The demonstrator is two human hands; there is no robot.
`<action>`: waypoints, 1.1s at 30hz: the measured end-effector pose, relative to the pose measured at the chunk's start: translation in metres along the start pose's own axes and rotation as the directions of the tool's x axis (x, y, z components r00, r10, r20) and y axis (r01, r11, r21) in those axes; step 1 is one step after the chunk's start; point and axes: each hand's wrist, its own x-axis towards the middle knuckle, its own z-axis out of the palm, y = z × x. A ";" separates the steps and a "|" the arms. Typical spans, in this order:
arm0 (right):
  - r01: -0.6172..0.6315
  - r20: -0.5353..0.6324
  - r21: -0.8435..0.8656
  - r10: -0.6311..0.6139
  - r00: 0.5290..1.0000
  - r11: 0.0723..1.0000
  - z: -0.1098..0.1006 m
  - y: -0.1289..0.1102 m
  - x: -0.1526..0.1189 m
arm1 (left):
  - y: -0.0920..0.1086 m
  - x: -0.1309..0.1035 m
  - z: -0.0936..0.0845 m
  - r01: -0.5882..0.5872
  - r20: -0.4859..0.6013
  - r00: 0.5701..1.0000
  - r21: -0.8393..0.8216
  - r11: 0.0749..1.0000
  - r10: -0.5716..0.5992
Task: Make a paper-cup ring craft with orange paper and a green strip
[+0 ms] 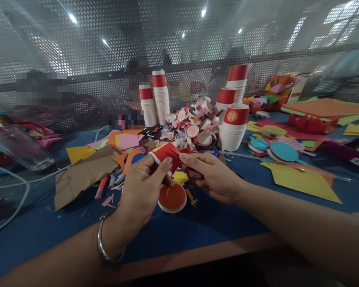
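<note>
My left hand [145, 187], with a silver bangle at its wrist, grips a red and white paper cup [164, 153] between thumb and fingers. The cup is tilted on its side. My right hand [211, 173] has its fingers closed at the cup's right edge, pinching a thin dark tool [174, 151] whose tip lies over the red surface; what the tool is cannot be made out. Just below the hands, a round white-rimmed piece with an orange face [172, 197] lies on the blue table [209, 229].
Stacked paper cups [233, 129] and a pile of cut cup pieces [194, 119] stand behind the hands. Torn cardboard [83, 173] lies left, a glass vessel [24, 147] farther left. Yellow paper [302, 181] and blue-faced discs [283, 151] are at right. A perforated metal screen rises behind.
</note>
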 end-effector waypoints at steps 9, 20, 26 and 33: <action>-0.082 0.005 -0.016 0.082 0.997 0.996 -0.001 -0.005 -0.002 | 0.006 0.002 -0.006 -0.010 0.004 1.000 0.086 0.996 0.010; -0.038 -0.003 -0.037 0.038 0.999 0.999 -0.001 -0.003 -0.002 | 0.000 0.003 -0.004 0.069 0.023 0.997 -0.052 0.996 -0.068; 0.009 -0.005 -0.039 -0.009 1.000 0.999 0.001 -0.003 -0.001 | 0.000 -0.002 0.001 0.218 0.011 0.975 -0.184 0.958 -0.220; 0.067 0.004 -0.056 -0.067 0.998 0.996 0.001 -0.001 -0.001 | 0.005 -0.003 0.003 0.248 0.012 0.967 -0.262 0.933 -0.253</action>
